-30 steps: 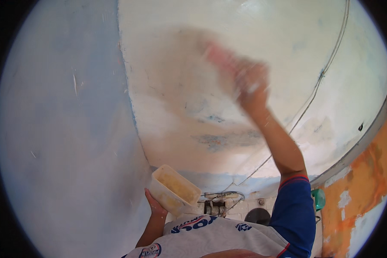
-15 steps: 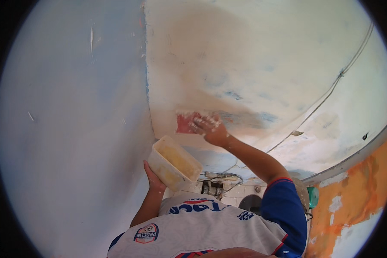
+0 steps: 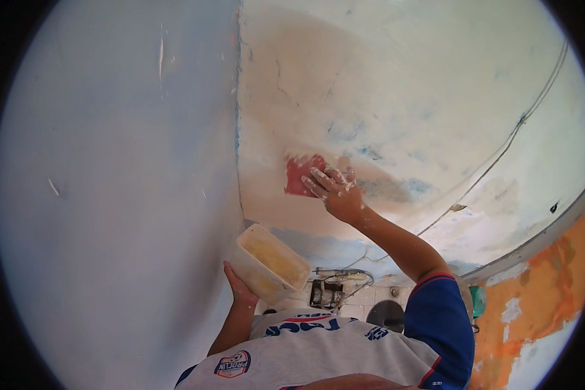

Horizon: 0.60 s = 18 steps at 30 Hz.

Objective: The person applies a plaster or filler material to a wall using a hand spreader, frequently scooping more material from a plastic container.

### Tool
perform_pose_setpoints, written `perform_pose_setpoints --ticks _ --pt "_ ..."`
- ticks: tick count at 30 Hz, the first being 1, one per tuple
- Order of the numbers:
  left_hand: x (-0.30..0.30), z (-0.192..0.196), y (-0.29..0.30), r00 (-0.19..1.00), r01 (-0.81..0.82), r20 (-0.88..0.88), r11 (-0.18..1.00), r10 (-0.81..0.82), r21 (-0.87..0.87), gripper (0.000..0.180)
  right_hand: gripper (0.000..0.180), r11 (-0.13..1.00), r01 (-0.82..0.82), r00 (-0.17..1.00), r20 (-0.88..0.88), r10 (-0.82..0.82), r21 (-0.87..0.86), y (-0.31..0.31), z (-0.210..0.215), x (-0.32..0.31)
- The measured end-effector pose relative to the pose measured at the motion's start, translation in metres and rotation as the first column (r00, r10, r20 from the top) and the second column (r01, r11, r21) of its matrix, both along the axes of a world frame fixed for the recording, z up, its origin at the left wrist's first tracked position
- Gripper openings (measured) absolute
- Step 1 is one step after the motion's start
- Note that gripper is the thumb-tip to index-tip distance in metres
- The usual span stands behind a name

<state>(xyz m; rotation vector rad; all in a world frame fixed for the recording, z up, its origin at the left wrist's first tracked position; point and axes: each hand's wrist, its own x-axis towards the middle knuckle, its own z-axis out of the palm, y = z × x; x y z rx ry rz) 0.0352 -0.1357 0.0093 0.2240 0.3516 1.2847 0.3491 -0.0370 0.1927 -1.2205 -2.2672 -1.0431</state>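
My right hand [image 3: 340, 194], its fingers smeared with white paste, presses a red flat spreader [image 3: 303, 177] against the pale wall [image 3: 396, 78] a little right of the corner. Fingers lie across the spreader's face; the thumb is mostly hidden. Lower down, my left hand [image 3: 241, 286] grips a whitish rectangular plastic tub [image 3: 257, 270] from its left side and below. The tub is tilted with its mouth facing up, and its inside looks yellowish. A damp-looking beige patch with blue stains surrounds the spreader.
A bluish wall [image 3: 110, 195] rises on the left and meets the pale wall at a rough corner. A thin cable [image 3: 484, 174] runs diagonally on the right. Below are a dark boxy object [image 3: 326, 294], a round dark item [image 3: 385, 314] and a green object [image 3: 478, 301]. An orange wall [image 3: 546, 286] is peeling.
My right hand has slid the red spreader slightly upward on the wall. The tub stays in my left hand, and the whole view has shifted a little.
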Motion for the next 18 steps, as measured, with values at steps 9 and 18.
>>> perform_pose_setpoints --ticks 9,18 --pt "-0.002 -0.007 0.0 0.998 0.043 -0.051 0.999 -0.043 -0.01 0.081 0.063 0.879 0.197 0.966 -0.237 -0.099 0.434 0.001 0.175 -0.008" --pt "-0.001 -0.01 0.003 0.998 -0.012 -0.057 0.999 0.009 -0.042 0.081 0.06 0.996 0.08 0.996 -0.042 -0.081 -0.033 0.003 -0.086 -0.016"
